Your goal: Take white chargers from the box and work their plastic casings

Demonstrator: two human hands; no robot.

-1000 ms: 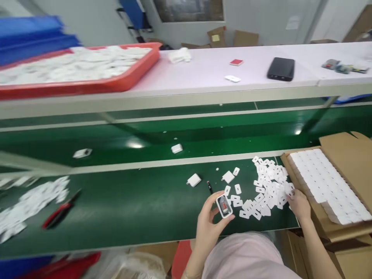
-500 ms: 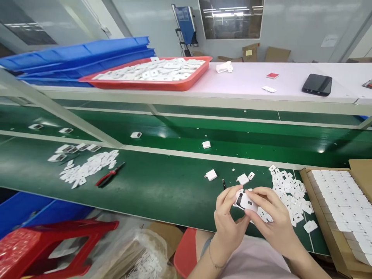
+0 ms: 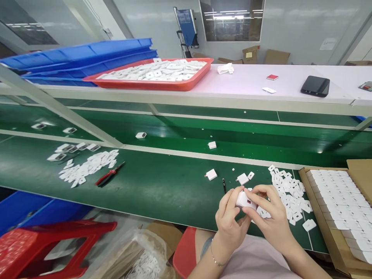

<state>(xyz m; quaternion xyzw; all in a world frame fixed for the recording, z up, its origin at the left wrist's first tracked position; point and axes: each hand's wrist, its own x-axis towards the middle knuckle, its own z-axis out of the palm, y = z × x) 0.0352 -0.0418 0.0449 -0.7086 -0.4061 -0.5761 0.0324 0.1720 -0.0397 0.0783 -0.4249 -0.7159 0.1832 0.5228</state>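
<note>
The left hand and the right hand are partly closed, fingers curled, gripping a white adapter housing from opposite ends. The housing is positioned above the front of the green bench, just left of loose white plates.

Bench open toward pliers; carton blocks right

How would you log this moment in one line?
left hand: holding small white boxy plastic housing; right hand: holding it too; nearby: loose flat white rectangular plates
</note>
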